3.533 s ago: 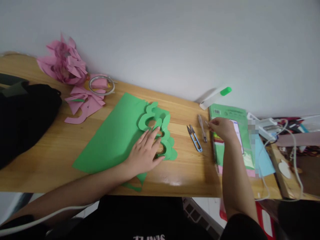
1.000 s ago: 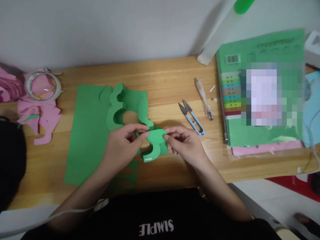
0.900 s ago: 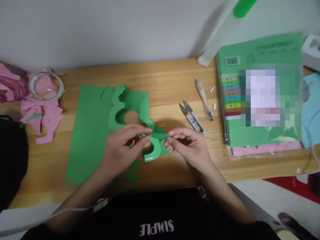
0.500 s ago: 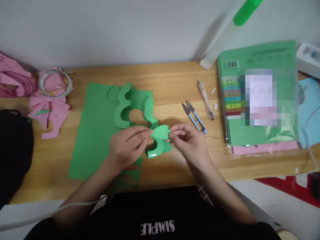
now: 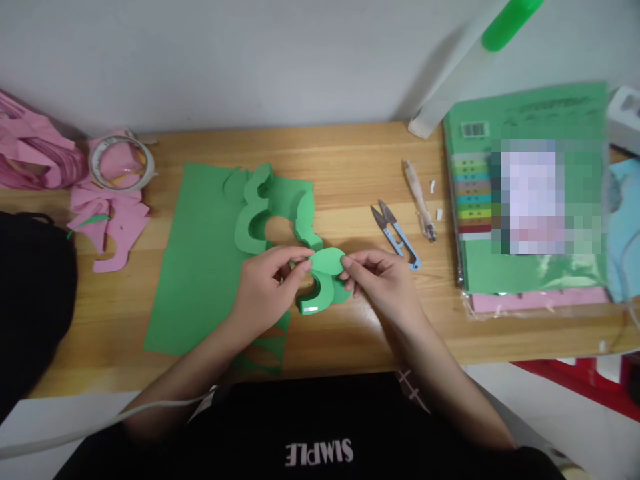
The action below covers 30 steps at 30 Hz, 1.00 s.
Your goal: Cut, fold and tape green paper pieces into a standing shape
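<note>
A small green paper leaf (image 5: 328, 261) is stretched between my two hands above the table. My left hand (image 5: 267, 283) pinches its left tip between thumb and forefinger. At its rounded right end, my right hand (image 5: 383, 280) grips the edge the same way. Just below the leaf lies a curved green paper cutout (image 5: 320, 299) with a small white strip at its end. Other curved green cutouts (image 5: 251, 230) stand on and beside a large green paper sheet (image 5: 193, 253) to the left. My left forearm covers part of that sheet.
Blue thread snips (image 5: 395, 233) and a pen (image 5: 419, 200) lie right of my hands, near small white scraps. A pack of coloured paper (image 5: 530, 273) sits further right. Left are a tape roll (image 5: 95, 167), pink paper scraps (image 5: 117, 233) and a black bag (image 5: 35, 300).
The view has shifted, so everything sits slightly further right. My left fingers have changed their pinch on the leaf's tip, and my right thumb has moved onto its rounded edge.
</note>
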Tool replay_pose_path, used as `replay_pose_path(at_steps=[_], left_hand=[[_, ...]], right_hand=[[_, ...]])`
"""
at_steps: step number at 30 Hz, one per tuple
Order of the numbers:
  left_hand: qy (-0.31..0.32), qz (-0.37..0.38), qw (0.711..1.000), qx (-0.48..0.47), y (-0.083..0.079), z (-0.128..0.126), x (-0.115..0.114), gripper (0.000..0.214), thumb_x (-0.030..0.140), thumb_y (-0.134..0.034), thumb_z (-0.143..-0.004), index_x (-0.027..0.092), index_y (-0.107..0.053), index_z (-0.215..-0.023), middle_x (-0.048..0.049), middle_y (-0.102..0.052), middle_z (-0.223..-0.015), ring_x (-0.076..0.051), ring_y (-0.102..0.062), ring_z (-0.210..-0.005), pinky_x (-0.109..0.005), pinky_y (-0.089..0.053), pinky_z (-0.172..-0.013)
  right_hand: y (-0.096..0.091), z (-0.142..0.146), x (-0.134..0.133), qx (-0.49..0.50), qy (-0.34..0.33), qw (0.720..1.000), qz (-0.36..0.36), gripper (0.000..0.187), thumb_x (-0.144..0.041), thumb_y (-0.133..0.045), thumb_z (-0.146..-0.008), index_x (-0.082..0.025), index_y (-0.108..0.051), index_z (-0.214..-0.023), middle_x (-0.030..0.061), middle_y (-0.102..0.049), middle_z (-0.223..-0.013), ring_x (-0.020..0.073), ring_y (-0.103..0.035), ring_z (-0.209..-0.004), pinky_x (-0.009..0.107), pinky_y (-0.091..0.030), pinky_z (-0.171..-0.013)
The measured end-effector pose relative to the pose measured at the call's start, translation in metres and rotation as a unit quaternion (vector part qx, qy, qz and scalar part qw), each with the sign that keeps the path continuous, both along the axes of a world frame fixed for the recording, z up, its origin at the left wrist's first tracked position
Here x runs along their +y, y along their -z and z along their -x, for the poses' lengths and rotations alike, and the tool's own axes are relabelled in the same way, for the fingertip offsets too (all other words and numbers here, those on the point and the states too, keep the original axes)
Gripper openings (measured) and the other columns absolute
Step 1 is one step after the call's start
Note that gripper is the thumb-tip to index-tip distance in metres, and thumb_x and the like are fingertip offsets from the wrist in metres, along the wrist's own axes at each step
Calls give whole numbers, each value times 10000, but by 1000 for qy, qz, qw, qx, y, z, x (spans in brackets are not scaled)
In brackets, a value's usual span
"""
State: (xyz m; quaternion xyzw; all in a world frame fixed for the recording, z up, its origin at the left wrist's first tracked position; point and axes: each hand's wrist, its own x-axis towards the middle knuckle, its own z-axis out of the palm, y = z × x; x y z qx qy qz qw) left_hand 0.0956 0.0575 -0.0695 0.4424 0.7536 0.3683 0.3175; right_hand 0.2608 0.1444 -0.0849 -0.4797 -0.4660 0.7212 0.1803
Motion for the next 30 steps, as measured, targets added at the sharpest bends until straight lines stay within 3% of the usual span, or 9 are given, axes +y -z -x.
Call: replay_pose_path(at_steps=[5, 30], left_hand=[[1, 1, 1000, 6, 1, 1, -2, 149, 233, -628, -815, 216, -740, -913, 16, -690, -704, -84, -520, -528, -227, -451, -573], [-12, -6, 999, 47, 14, 0, -5, 103, 250, -621, -837, 207, -713, -851, 9, -677, -756, -75, -491, -528, -209, -418, -527]], right_hand=[[-2, 1, 1, -34, -25, 999, 20, 451, -557, -753, -660, -134, -598, -638, 8, -594, -545, 60, -488, -382, 169, -401, -352], [-1, 6, 1, -64, -28, 996, 50, 310, -434, -698, -703, -144, -586, -704, -10, -589, -547, 65, -497, -373, 166, -416, -342]])
